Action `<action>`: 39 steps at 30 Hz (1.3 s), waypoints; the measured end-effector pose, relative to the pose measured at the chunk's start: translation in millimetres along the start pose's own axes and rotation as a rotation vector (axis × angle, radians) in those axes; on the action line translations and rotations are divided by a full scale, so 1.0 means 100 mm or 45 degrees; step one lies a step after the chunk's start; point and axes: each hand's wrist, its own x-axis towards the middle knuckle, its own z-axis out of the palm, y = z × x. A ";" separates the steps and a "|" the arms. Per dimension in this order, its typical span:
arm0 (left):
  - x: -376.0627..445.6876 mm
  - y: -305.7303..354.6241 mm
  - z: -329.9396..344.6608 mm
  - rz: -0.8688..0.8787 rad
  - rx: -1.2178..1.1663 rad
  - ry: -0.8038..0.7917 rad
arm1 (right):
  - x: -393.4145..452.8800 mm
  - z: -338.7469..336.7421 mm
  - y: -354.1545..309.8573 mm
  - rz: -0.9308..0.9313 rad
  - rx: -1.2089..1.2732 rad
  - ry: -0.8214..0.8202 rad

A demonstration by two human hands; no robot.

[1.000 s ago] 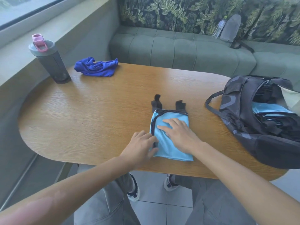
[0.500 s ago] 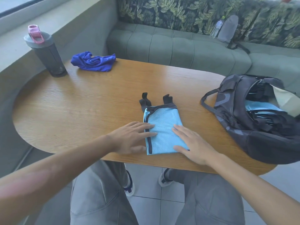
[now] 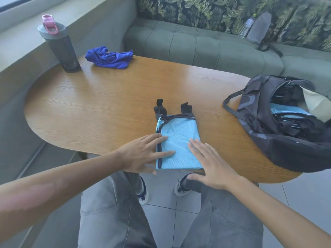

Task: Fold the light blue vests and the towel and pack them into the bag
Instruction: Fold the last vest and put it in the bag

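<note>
A light blue vest [image 3: 179, 138] with black trim lies folded into a small rectangle at the near edge of the wooden table [image 3: 111, 108], its black straps pointing away from me. My left hand [image 3: 143, 154] lies flat with straight fingers on the vest's left edge. My right hand [image 3: 209, 161] rests flat on its lower right corner, over the table edge. The dark bag [image 3: 279, 126] lies open at the right, with another folded light blue vest [image 3: 284, 111] inside. A crumpled dark blue towel [image 3: 109, 58] sits at the far left.
A grey shaker bottle [image 3: 60, 49] with a pink cap stands at the far left corner. A green couch [image 3: 197, 45] runs behind the table, with a grey pouch [image 3: 258, 27] and a clear bottle on it. My knees are below the near edge.
My right hand slid from the vest's middle to its lower right corner. My left hand uncurled and flattened on the left edge. The camera view shifted slightly.
</note>
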 end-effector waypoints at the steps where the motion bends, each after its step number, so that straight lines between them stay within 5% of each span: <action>1: -0.03 0.04 0.03 0.001 -0.002 0.048 | -0.03 0.04 -0.02 -0.011 0.005 0.033; 6: -0.07 0.13 -0.02 -0.094 -0.215 0.019 | -0.09 0.14 -0.01 -0.006 0.142 0.165; 15: 0.05 0.34 -0.09 -0.508 -0.712 0.236 | 0.07 -0.08 -0.13 0.446 1.098 0.426; 20: 0.21 0.39 -0.02 -0.884 -1.027 0.460 | 0.29 -0.14 -0.28 0.655 1.247 0.812; 26: 0.46 0.27 -0.06 -1.172 -1.021 0.524 | 0.58 -0.15 -0.29 0.745 1.140 0.855; 33: 0.69 0.08 -0.08 -1.483 -1.092 0.576 | 0.89 -0.24 -0.16 0.828 0.698 0.623; 39: 0.75 -0.01 -0.02 -1.400 -0.888 0.600 | 1.04 -0.36 -0.12 0.897 0.425 0.431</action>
